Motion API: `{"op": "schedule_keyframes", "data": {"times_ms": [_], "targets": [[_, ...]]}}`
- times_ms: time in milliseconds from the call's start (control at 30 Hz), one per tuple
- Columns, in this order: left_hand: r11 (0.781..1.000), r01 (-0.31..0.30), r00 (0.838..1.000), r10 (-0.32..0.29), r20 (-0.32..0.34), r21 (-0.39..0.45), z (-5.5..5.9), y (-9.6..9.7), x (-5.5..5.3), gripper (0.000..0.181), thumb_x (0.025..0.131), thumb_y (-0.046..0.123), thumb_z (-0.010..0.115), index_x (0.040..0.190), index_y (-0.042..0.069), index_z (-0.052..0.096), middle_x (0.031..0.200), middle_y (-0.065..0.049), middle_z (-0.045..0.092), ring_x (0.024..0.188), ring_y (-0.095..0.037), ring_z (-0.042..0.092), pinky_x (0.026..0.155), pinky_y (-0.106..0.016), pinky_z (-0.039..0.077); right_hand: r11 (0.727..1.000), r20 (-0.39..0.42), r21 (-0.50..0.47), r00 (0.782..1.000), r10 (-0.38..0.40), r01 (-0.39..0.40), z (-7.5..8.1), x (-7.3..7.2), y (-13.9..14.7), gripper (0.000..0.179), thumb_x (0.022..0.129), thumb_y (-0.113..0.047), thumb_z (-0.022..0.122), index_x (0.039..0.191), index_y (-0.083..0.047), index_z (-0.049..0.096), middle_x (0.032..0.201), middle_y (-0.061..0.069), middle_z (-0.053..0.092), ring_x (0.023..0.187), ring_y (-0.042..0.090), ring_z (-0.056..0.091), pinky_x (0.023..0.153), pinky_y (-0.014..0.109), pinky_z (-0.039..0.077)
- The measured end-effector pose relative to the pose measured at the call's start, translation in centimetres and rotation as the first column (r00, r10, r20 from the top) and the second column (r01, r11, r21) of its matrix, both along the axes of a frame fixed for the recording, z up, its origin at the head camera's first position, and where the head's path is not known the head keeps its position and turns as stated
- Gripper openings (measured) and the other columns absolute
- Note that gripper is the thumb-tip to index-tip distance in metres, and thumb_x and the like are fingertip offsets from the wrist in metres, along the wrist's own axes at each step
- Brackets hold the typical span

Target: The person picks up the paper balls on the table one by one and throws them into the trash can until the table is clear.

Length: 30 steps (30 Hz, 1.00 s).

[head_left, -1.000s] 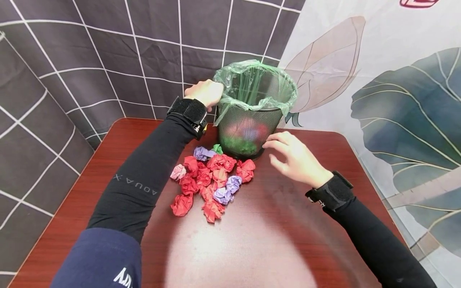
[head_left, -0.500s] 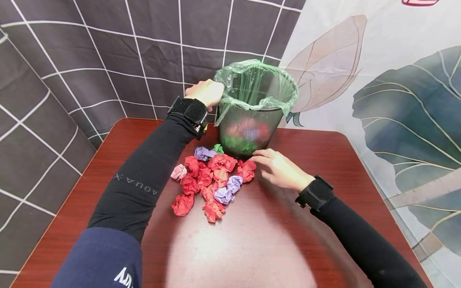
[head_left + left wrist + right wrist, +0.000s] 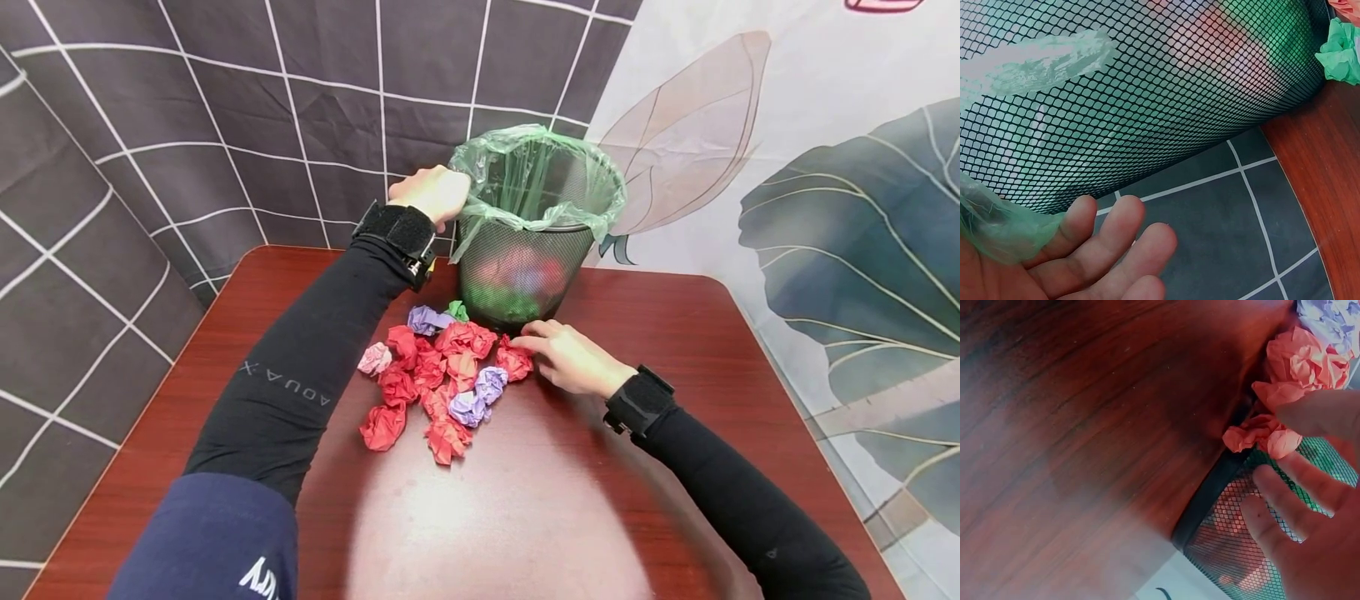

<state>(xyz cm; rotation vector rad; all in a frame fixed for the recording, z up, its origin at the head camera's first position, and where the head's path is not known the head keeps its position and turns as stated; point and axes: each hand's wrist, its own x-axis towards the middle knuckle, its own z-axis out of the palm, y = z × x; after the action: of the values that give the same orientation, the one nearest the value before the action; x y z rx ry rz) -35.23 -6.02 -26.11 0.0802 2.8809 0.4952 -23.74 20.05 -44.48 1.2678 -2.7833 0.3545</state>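
Observation:
At the back of the table, my left hand [image 3: 431, 196] grips the left rim of a black mesh trash bin [image 3: 558, 258]. Its fingers [image 3: 1119, 219] are bent, with a fold of the green bin liner [image 3: 1016, 234] against the palm. My right hand [image 3: 573, 358] has its thumb and fingertips around a red crumpled paper ball [image 3: 514, 362] at the foot of the bin. From the right wrist, the thumb lies on one side of that ball [image 3: 1260, 434] and the index finger on the other. More coloured paper shows through the mesh.
Left of the right hand lies a cluster of crumpled paper balls: several red ones [image 3: 447, 439], purple ones [image 3: 468, 408], a pink one [image 3: 375, 358] and a green one [image 3: 457, 311]. The brown table [image 3: 637, 308] ends at hanging cloths behind.
My right hand has come left and down from beside the bin to the red paper ball, its fingers closing around it. The left hand stays at the bin's rim.

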Motion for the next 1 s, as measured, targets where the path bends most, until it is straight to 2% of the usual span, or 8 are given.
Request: {"op": "schedule_keyframes", "data": {"times_ms": [200, 533, 1000], "targets": [[1.000, 0.000, 1.000, 0.000, -0.008, 0.005, -0.2, -0.1, 0.0, 0.026, 0.097, 0.033, 0.032, 0.096, 0.021, 0.056, 0.095, -0.004, 0.067, 0.070, -0.015, 0.066, 0.080, -0.045, 0.049, 0.997, 0.060, -0.055, 0.997, -0.048, 0.051, 0.1, 0.4, -0.2, 0.045, 0.081, 0.003, 0.073, 0.124, -0.010, 0.067, 0.114, 0.007, 0.057, 0.090, 0.019, 0.062, 0.082, 0.036, 0.053], [1.000, 0.001, 1.000, -0.001, -0.006, 0.010, 0.0, 0.0, 0.2, 0.027, 0.097, 0.033, 0.032, 0.098, 0.021, 0.056, 0.096, -0.004, 0.068, 0.071, -0.015, 0.067, 0.082, -0.046, 0.049, 0.996, 0.067, -0.031, 0.995, -0.080, 0.083, 0.1, 0.7, -0.2, 0.039, 0.085, 0.000, 0.073, 0.123, -0.009, 0.066, 0.114, 0.006, 0.058, 0.094, 0.016, 0.062, 0.086, 0.034, 0.053], [1.000, 0.002, 1.000, -0.002, -0.004, 0.017, 0.0, 0.0, 0.3, 0.028, 0.097, 0.032, 0.032, 0.100, 0.020, 0.057, 0.095, -0.005, 0.069, 0.069, -0.015, 0.068, 0.078, -0.044, 0.049, 0.987, 0.069, -0.103, 0.990, -0.120, 0.127, 1.6, 1.5, 0.6, 0.035, 0.087, -0.003, 0.072, 0.121, -0.011, 0.067, 0.115, 0.003, 0.060, 0.095, 0.015, 0.061, 0.085, 0.034, 0.053]]}}
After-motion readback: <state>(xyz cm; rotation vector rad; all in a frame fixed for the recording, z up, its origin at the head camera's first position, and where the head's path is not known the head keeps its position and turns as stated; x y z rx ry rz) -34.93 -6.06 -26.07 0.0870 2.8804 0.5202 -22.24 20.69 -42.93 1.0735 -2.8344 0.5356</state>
